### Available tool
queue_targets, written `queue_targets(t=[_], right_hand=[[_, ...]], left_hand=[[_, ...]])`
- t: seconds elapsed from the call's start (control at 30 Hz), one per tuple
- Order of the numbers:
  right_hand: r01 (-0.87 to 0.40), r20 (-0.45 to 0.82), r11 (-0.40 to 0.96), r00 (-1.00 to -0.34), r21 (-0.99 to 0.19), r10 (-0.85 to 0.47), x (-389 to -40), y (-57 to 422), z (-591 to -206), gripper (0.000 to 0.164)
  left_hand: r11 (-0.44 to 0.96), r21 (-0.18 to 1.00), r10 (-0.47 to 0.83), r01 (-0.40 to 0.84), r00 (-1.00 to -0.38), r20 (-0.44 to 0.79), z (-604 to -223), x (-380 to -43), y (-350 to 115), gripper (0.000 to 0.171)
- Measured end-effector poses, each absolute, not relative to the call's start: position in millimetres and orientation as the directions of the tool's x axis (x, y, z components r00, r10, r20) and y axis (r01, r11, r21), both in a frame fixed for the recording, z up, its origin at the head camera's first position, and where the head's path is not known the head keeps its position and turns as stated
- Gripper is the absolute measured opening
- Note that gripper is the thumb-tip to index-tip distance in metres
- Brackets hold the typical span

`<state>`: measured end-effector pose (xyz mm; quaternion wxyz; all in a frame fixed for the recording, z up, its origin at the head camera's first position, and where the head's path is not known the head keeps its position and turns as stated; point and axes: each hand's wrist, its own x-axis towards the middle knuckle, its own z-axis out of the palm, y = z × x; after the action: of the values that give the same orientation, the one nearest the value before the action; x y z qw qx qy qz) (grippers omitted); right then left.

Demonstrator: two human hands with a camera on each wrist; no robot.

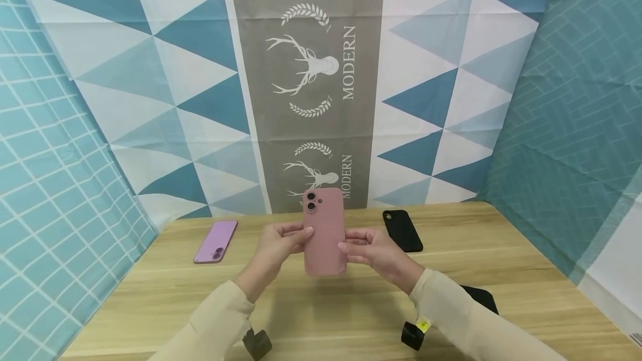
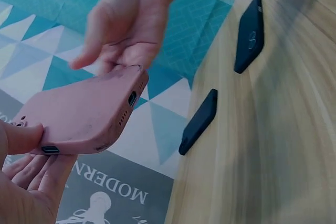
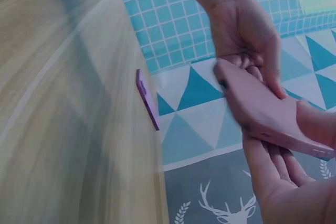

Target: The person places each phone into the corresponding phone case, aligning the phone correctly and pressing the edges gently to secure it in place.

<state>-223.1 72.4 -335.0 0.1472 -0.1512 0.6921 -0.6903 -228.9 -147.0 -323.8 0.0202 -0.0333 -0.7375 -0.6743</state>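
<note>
A pink phone case (image 1: 325, 233) stands nearly upright in front of me, its back with two camera rings facing the head camera. My left hand (image 1: 281, 244) pinches its left edge, thumb on the back and fingers behind. On the opposite long edge, my right hand (image 1: 376, 252) grips it the same way. In the left wrist view the case (image 2: 86, 108) shows a port cutout and dark smudges along its rim. Whether a phone sits inside cannot be told. From the right wrist, both hands appear around the case (image 3: 262, 103).
A purple phone (image 1: 215, 242) lies at the table's back left. At the back right lies a black phone case (image 1: 403, 231); another black item (image 1: 480, 298) is partly hidden by my right sleeve. Patterned cloth (image 1: 311, 99) hangs behind the wooden table (image 1: 165, 294).
</note>
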Motion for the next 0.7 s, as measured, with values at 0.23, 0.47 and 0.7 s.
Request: queue_targets(t=[0.23,0.47,0.7], right_hand=[[-0.008,0.007,0.000,-0.931,-1.000,-0.366,-225,65,-339,0.048],[0.030,-0.023,-0.016,-0.952,-0.999,-0.306,-224,61,-340,0.042],[0.021,-0.011,-0.035,-0.961,-0.999,-0.276,-221,63,-338,0.042]], left_hand=[[0.034,0.998,0.019,0.053,-0.998,0.052,-321,-235,-152,0.031],[0.056,0.996,0.113,0.063,-0.992,0.056,-323,-236,-154,0.036],[0.139,0.988,0.283,0.072,-0.959,0.030,-324,-233,-159,0.049]])
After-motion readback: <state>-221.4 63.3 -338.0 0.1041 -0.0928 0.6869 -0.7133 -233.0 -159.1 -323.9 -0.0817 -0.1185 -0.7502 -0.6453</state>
